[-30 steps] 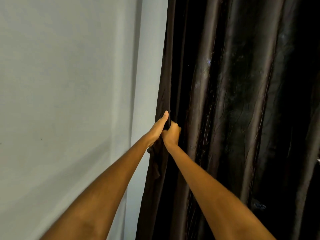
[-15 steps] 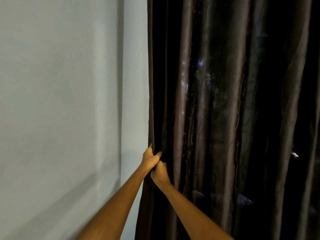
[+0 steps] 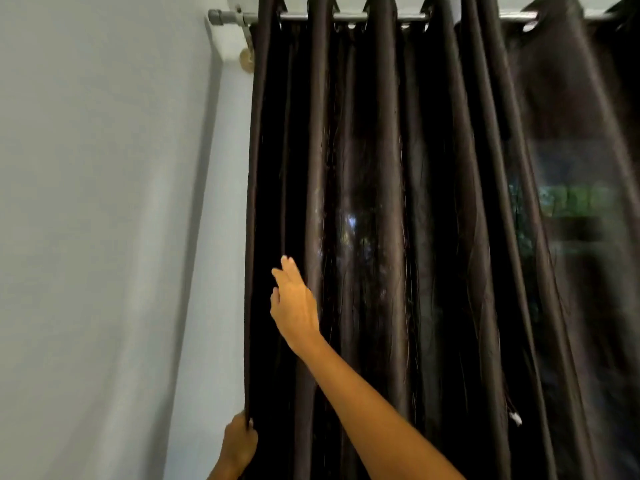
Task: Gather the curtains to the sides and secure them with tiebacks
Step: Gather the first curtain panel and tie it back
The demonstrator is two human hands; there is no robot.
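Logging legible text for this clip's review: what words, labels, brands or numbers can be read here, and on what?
None: no readable text on the dark curtain, the curtain rod or the wall.
Small white tag on the curtain: too small and blurred to show any print.

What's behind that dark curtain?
Through the thin curtain faint light and blurry green shapes show at the right, which suggests a window. The folds hide everything else behind it. The left hand grips its edge; the right hand reaches toward the folds.
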